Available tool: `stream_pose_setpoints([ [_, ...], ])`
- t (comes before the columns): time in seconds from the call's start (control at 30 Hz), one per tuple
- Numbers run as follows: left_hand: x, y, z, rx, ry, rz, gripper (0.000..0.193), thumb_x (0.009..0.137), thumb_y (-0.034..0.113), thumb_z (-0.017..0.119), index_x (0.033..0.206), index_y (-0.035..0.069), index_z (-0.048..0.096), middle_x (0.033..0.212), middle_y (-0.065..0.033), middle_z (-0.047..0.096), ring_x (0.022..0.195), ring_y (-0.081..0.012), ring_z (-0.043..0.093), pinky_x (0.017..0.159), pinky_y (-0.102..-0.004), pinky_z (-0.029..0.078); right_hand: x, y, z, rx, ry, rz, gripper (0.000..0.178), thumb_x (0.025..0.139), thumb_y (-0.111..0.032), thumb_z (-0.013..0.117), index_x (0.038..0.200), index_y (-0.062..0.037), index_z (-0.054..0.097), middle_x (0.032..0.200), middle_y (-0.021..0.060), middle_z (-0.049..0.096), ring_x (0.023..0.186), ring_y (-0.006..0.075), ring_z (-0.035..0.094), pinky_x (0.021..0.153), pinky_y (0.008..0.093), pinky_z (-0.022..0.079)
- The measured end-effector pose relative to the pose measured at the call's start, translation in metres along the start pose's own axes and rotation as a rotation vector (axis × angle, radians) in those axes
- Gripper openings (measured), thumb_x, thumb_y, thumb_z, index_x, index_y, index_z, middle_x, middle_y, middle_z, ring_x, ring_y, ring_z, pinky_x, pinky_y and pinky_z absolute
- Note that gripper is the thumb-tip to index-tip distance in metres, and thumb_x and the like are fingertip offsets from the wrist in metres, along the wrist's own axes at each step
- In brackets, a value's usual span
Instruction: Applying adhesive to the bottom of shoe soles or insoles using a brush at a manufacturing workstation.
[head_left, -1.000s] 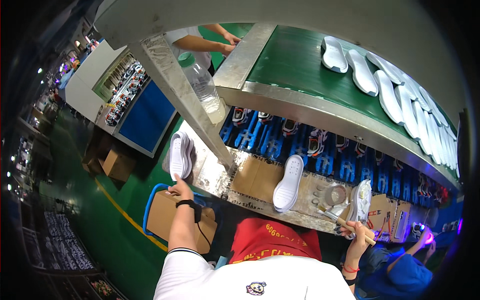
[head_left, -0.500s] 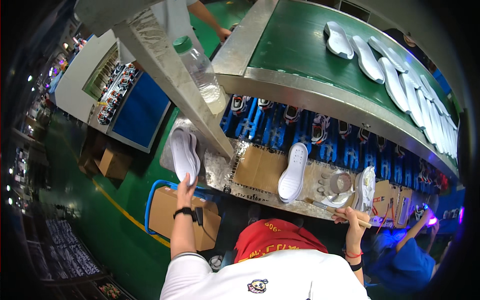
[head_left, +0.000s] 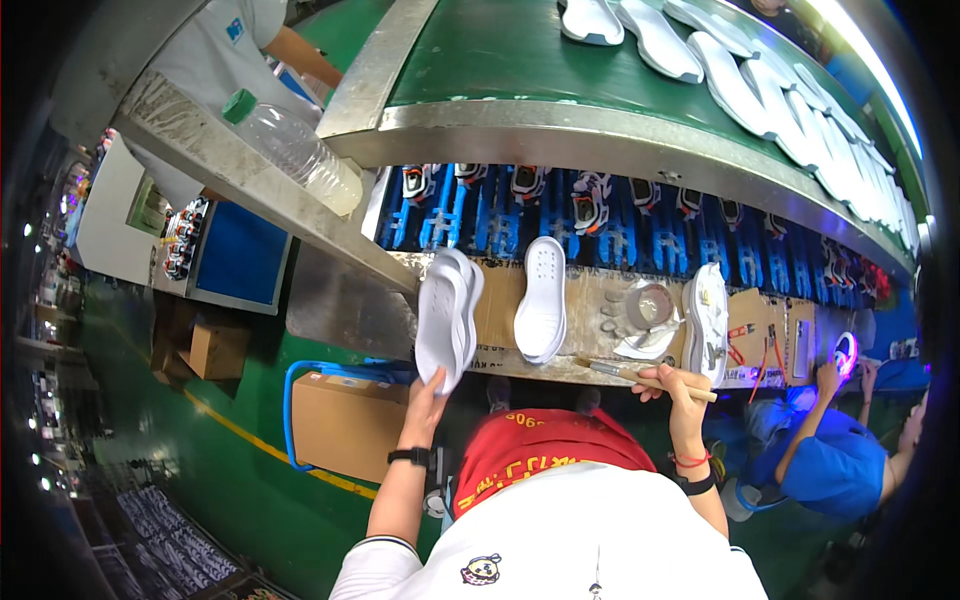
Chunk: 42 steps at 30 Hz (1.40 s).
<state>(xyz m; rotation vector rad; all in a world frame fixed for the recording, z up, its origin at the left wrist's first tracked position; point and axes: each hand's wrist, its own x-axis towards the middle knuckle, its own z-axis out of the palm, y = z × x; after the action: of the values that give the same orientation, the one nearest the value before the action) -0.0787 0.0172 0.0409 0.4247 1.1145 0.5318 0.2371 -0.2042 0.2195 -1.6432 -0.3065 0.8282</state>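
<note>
My left hand (head_left: 428, 392) grips the near end of a stacked pair of white shoe soles (head_left: 441, 318), tilted over the left part of the workbench. Just right of them another white shoe sole (head_left: 541, 300) lies on the cardboard-covered bench. My right hand (head_left: 678, 388) is closed around the wooden handle of a brush (head_left: 617, 371), whose bristles point left near the bench's front edge. Beyond the brush sits a small round cup (head_left: 650, 306) on white, smeared wrapping. A further white sole (head_left: 706, 320) with scraps on it lies right of the cup.
Above the bench runs a green conveyor (head_left: 480, 55) carrying many white soles. Shoe uppers hang on blue racks (head_left: 500, 225) beneath it. A plastic bottle (head_left: 290, 145) stands by the metal post. A carton (head_left: 340, 425) is at lower left. A person in blue (head_left: 835, 455) works at right.
My left hand has carried the stacked soles rightward, from the metal bench end to beside the sole on the cardboard. The right hand still holds the brush. The whole view has shifted.
</note>
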Motion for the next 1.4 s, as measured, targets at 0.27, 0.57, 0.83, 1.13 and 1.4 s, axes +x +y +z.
stream_pose_setpoints([
  [0.27, 0.041, 0.042, 0.022, 0.75, 0.221, 0.094, 0.046, 0.072, 0.012, 0.076, 0.108, -0.006, 0.053, 0.1, -0.0153, 0.061, 0.084, -0.0213, 0.063, 0.069, -0.033, 0.052, -0.006, 0.006, -0.011, 0.052, 0.045, 0.025, 0.029, 0.09, -0.014, 0.049, 0.084, 0.0081, 0.068, 0.069, 0.0148, 0.067, 0.056, 0.0138, 0.059, 0.054, 0.0216, 0.043],
  [0.57, -0.011, 0.101, 0.059, 0.454, -0.138, -0.025, 0.043, 0.083, 0.001, 0.06, 0.122, 0.0, 0.04, 0.11, -0.0149, 0.058, 0.097, -0.0239, 0.061, 0.078, -0.0363, 0.055, -0.006, 0.007, -0.013, 0.084, 0.03, 0.037, 0.028, 0.089, -0.012, 0.049, 0.085, 0.008, 0.068, 0.072, 0.0162, 0.067, 0.056, 0.0143, 0.06, 0.056, 0.0219, 0.045],
  [0.83, -0.072, 0.064, 0.171, 0.516, -0.33, 0.192, 0.044, 0.082, -0.006, 0.057, 0.123, -0.001, 0.042, 0.113, -0.0117, 0.056, 0.101, -0.0193, 0.058, 0.083, -0.0331, 0.053, -0.007, -0.022, 0.0, 0.112, -0.086, -0.131, 0.025, 0.089, -0.007, 0.048, 0.084, 0.0093, 0.067, 0.072, 0.0177, 0.067, 0.059, 0.0182, 0.064, 0.057, 0.0253, 0.052],
  [1.13, -0.095, 0.05, 0.221, 0.633, -0.398, 0.469, 0.033, 0.084, -0.004, 0.059, 0.114, -0.005, 0.047, 0.109, -0.0119, 0.058, 0.099, -0.0146, 0.057, 0.085, -0.0267, 0.047, 0.001, -0.035, 0.012, -0.042, -0.187, -0.333, 0.02, 0.087, -0.003, 0.051, 0.082, 0.005, 0.069, 0.069, 0.013, 0.067, 0.056, 0.015, 0.063, 0.052, 0.023, 0.05],
  [1.4, -0.097, 0.049, 0.224, 0.674, -0.4, 0.503, 0.027, 0.084, -0.002, 0.06, 0.109, -0.005, 0.049, 0.102, -0.0117, 0.061, 0.091, -0.013, 0.059, 0.078, -0.025, 0.048, 0.006, -0.042, 0.009, -0.143, -0.25, -0.438, 0.018, 0.085, -0.001, 0.052, 0.08, 0.0044, 0.069, 0.065, 0.0115, 0.066, 0.053, 0.0152, 0.062, 0.05, 0.0234, 0.049],
])
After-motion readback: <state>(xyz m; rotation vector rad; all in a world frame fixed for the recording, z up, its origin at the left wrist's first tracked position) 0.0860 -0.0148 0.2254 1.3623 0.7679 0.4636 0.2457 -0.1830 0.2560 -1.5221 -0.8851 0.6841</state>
